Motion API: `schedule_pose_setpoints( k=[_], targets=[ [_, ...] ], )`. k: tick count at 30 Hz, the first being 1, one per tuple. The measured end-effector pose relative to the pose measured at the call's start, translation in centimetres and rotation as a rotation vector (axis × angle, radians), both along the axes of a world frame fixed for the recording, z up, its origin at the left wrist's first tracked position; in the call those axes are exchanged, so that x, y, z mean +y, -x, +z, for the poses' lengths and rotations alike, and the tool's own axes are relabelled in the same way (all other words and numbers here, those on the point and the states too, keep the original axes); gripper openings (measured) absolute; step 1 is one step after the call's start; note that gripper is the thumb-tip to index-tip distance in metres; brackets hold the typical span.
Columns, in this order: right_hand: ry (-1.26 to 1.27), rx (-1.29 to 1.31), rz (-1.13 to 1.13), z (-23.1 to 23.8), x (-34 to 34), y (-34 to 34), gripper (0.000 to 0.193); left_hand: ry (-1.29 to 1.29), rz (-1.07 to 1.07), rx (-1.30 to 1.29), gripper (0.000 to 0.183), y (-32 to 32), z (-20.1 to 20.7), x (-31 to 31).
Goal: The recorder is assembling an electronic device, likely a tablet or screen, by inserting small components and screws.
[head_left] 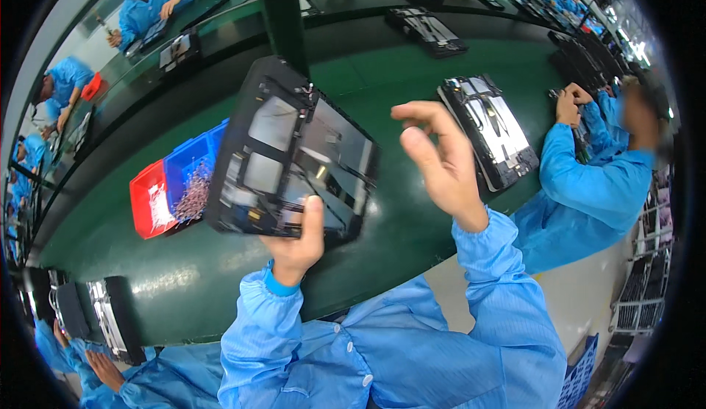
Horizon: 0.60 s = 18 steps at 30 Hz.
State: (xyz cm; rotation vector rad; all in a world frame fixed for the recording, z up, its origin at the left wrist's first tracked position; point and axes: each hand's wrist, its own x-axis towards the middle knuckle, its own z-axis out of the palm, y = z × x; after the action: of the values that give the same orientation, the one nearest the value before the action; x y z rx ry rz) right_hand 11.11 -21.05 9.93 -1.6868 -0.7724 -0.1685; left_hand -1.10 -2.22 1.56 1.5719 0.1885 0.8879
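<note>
My left hand [298,246] grips the lower edge of an opened tablet-like device [273,126], thumb over the top and the other fingers hidden beneath. The black-framed device is tilted above the green table and slightly blurred. Its inner side faces up, with silver-grey panels, dark strips and thin cables. To the right of it, my right hand [448,162] hovers with thumb and fingers apart, holding nothing. Close beyond that hand, a second opened device [491,131] with bright silver panels lies on the table, apparently atop a light-edged layer.
Left of the held device stand a blue bin [176,160] with small reddish wired parts and a red bin [140,204] with white pieces. A dark green post [278,23] rises behind. More devices [426,30] lie on the far belt. A co-worker [596,166] works close at right.
</note>
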Motion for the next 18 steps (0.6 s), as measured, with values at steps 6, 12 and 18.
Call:
schedule_pose_setpoints(
  k=[6,12,18],
  targets=[
    [-0.038,0.738,0.275,-3.1,-4.7,2.2,0.054,0.657,-0.439,0.173,0.038,-0.5,2.2,-1.3],
    [-0.018,0.661,-0.262,-1.7,-14.3,-1.8,0.059,0.349,-0.58,0.535,0.063,-1.4,0.8,-0.3],
    [-0.085,0.609,-0.304,-0.8,-25.3,-8.5,0.042,-0.013,-0.496,0.646,0.046,-1.6,-1.7,0.7]
  ],
)
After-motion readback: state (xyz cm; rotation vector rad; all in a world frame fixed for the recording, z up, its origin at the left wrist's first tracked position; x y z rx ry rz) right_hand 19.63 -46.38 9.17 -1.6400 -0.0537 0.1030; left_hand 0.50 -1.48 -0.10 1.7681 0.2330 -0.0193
